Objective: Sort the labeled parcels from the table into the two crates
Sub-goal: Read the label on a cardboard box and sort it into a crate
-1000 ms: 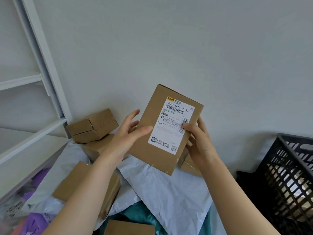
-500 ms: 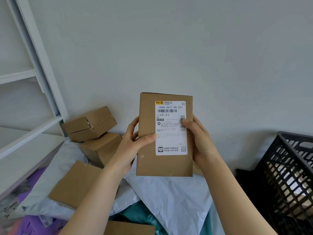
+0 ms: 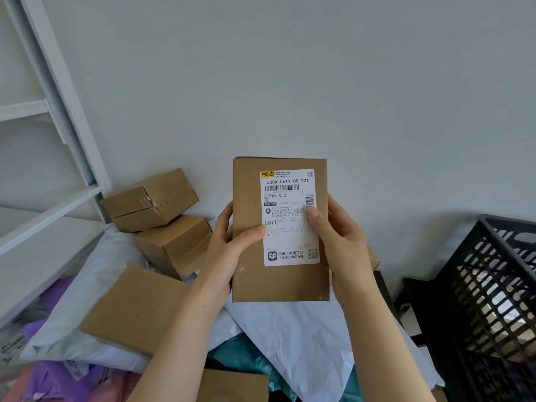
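The box (image 3: 278, 282) I'm holding now stands squared upright at centre; it was tilted a second ago. My left hand (image 3: 229, 245) grips its 9 o'clock edge and my right hand (image 3: 339, 242) its 3 o'clock edge. There is bare wall above, and the crate (image 3: 499, 227) sits apart at 4 o'clock.
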`<state>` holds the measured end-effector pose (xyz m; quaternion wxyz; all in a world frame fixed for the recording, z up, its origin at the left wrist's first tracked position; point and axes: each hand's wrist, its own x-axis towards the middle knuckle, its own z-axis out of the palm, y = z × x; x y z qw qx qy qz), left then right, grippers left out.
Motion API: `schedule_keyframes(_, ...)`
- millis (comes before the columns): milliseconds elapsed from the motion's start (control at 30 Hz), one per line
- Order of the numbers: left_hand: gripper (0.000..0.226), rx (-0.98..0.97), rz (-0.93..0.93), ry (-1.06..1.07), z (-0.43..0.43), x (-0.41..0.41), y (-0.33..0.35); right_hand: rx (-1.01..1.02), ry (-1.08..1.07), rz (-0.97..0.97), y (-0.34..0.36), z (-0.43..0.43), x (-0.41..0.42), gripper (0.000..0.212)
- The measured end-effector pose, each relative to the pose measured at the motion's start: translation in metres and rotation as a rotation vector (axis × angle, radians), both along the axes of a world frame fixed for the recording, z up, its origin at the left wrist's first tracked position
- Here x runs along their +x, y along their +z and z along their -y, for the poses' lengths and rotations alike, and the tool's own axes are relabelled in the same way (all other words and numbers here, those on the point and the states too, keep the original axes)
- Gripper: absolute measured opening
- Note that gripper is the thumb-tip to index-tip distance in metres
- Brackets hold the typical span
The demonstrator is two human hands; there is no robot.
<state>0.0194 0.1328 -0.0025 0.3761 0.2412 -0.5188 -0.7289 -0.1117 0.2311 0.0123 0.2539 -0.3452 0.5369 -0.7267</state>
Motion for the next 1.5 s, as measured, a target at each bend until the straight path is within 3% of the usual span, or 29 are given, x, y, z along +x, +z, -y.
schedule_keyframes(833,0.054,0.046,0.006,0.030,-0.001,-0.006,0.004,-0.006,-0.022,0.075,-0.009,0.005,-0.006,0.066)
schedule_keyframes(1233,0.054,0.020,0.018,0.040,-0.001,-0.005,0.003,-0.015,-0.070,0.088,-0.013,0.010,-0.008,0.053)
schedule_keyframes(1500,0.054,0.020,0.031,0.034,0.000,-0.002,0.002,-0.002,-0.096,0.066,-0.016,0.012,-0.006,0.059)
